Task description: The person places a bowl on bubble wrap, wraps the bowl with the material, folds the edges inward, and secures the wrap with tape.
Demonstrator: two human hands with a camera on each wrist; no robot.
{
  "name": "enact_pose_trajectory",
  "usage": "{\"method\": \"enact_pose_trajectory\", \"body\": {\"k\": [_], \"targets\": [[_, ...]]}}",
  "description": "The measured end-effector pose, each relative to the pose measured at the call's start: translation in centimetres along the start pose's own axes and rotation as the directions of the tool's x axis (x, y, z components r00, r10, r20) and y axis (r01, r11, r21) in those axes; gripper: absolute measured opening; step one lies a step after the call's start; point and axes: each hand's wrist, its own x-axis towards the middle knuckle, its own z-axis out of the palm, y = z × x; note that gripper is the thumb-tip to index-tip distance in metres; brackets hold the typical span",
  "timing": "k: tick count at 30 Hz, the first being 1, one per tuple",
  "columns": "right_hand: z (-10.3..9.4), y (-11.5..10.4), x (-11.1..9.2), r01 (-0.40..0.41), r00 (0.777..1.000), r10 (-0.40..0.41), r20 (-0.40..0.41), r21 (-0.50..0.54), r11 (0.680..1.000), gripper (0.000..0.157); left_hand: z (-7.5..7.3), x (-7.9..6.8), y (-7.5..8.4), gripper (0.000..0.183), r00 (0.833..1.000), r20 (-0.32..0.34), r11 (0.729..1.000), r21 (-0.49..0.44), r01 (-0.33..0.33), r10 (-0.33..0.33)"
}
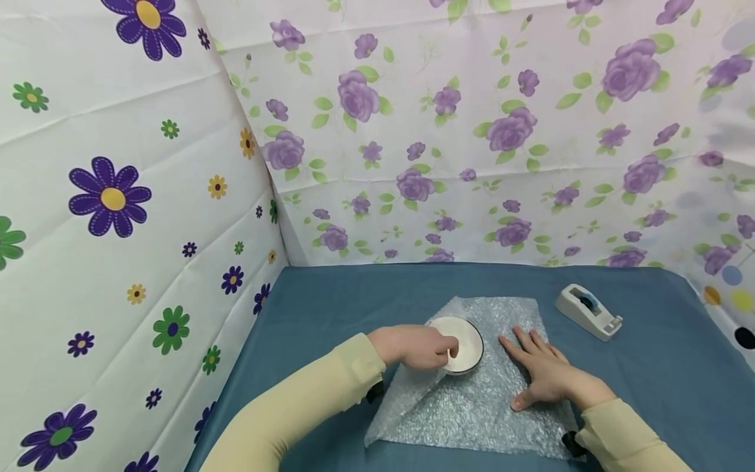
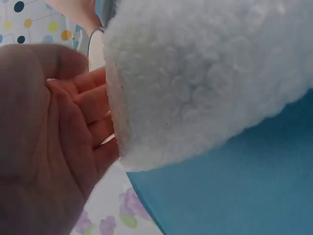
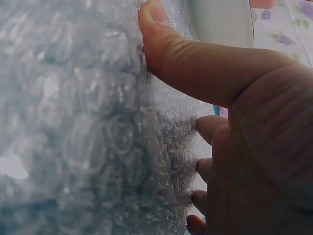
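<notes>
A white bowl with a dark rim sits on a sheet of bubble wrap. My left hand is over the bowl's left part, its fingers loosely bent. In the left wrist view, the raised left edge of the bubble wrap hides those fingertips, while the thumb stays apart from the edge. To the right of the bowl, my right hand rests on the bubble wrap with its fingers spread. The right wrist view shows its thumb against the bubbles.
Behind and right of the bubble wrap, a white tape dispenser with a blue roll stands on the blue tablecloth. Flower-patterned sheets hang behind the table and along its left side.
</notes>
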Motion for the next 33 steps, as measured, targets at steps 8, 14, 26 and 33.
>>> {"method": "enact_pose_trajectory", "body": {"k": [8, 14, 26, 33], "targets": [[0.0, 0.6, 0.3, 0.005, 1.000, -0.005, -0.004, -0.001, 1.000, 0.143, -1.1, 1.0, -1.4, 0.023, 0.978, -0.145, 0.911, 0.404, -0.078, 0.148], [0.4, 0.6, 0.1, 0.016, 1.000, -0.015, -0.014, 0.009, 1.000, 0.142, -0.7, 1.3, -2.8, 0.018, 0.967, -0.162, 0.826, 0.559, -0.076, 0.198], [1.6, -0.4, -1.0, 0.041, 0.995, -0.041, -0.094, 0.005, 0.999, 0.132, 1.4, 0.0, -4.2, 0.030, 0.970, -0.170, 0.852, 0.520, -0.063, 0.175], [0.8, -3.0, -2.6, 0.183, 0.944, -0.210, -0.256, -0.124, 0.975, 0.099, 0.9, 0.5, -4.5, 0.031, 0.967, -0.183, 0.841, 0.538, -0.054, 0.179]]}}
